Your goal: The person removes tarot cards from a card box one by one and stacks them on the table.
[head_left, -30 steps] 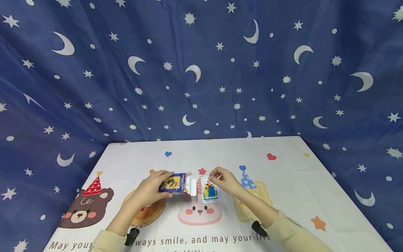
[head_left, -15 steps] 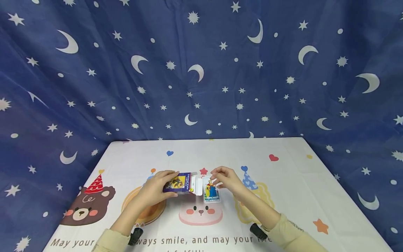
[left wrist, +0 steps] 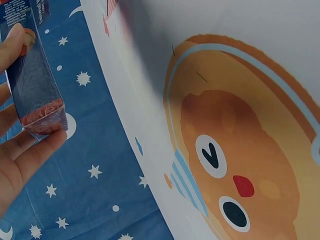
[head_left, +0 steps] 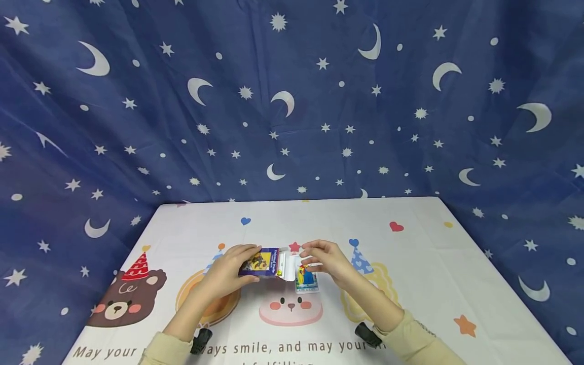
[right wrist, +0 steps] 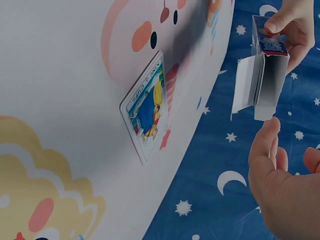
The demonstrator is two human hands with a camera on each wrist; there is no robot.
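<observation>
My left hand (head_left: 228, 269) grips a dark blue card box (head_left: 261, 262), thumb on one side and fingers on the other. In the left wrist view the closed end of the box (left wrist: 37, 85) has clear wrap over it. Its open end and white flap (right wrist: 246, 82) face my right hand in the right wrist view, with some cards visible inside against one wall. Fingers loosely bent and holding nothing, my right hand (head_left: 326, 261) hovers just beside that opening. Below it on the table lies a small stack of tarot cards (head_left: 307, 284), a robed figure showing on the top card.
A white tablecloth (head_left: 365, 223) with cartoon animals and lettering covers the table. Behind the table's far edge hangs a blue curtain (head_left: 310, 111) with moons and stars.
My left hand has brought the box slightly right, closer to the card stack. The right hand has loosened from the stack's top edge, its fingers now spread toward the box opening.
</observation>
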